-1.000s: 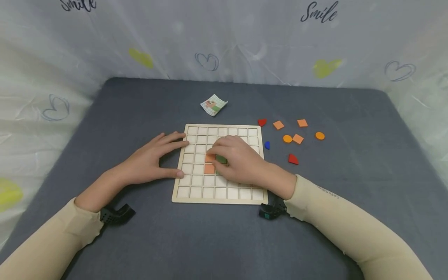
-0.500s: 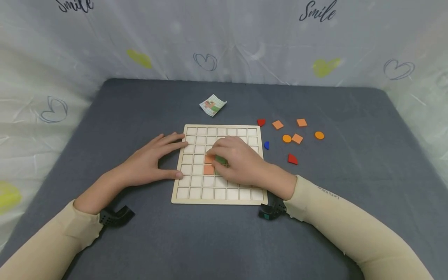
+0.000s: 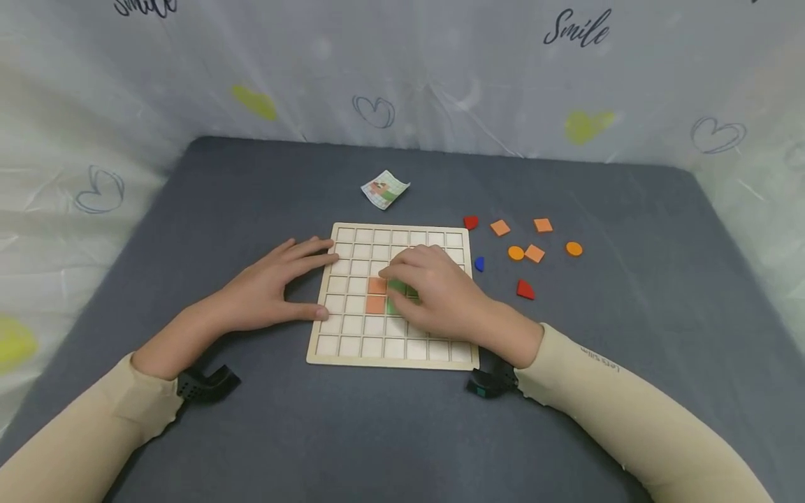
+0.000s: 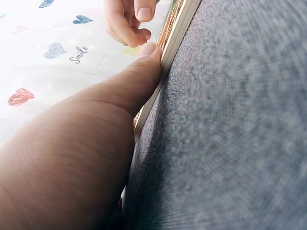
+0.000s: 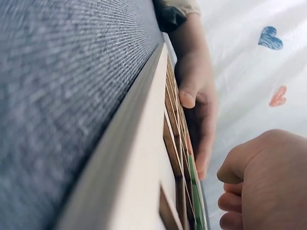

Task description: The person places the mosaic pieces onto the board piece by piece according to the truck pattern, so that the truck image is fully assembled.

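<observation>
A pale wooden grid board (image 3: pixel 349 346) lies flat on the grey cloth. Two salmon-orange square tiles (image 3: pixel 375 304) fill cells near its middle, with green tiles (image 3: pixel 396 288) beside them, partly covered by my right hand. My left hand (image 3: pixel 260 292) rests along the board's left edge, fingers spread and straight; its thumb (image 4: pixel 148 50) touches the rim in the left wrist view. Over the green tiles hovers my right hand (image 3: pixel 443 290), fingers bent and apart from the thumb. Nothing shows in it, and in the right wrist view its curled fingers (image 5: pixel 232 191) stand off the board.
Right of the board lie loose pieces: orange squares (image 3: pixel 543 226), orange discs (image 3: pixel 574 249), red quarter-round pieces (image 3: pixel 525 289) and a blue half-round piece (image 3: pixel 480 264). A small printed pattern card (image 3: pixel 385 189) lies behind the board. A patterned curtain (image 3: pixel 465 70) hangs beyond the table.
My right hand has drawn slightly to the right, uncovering more of the salmon and green tiles. The left hand stays at the board's edge. The view shifts a little.
</observation>
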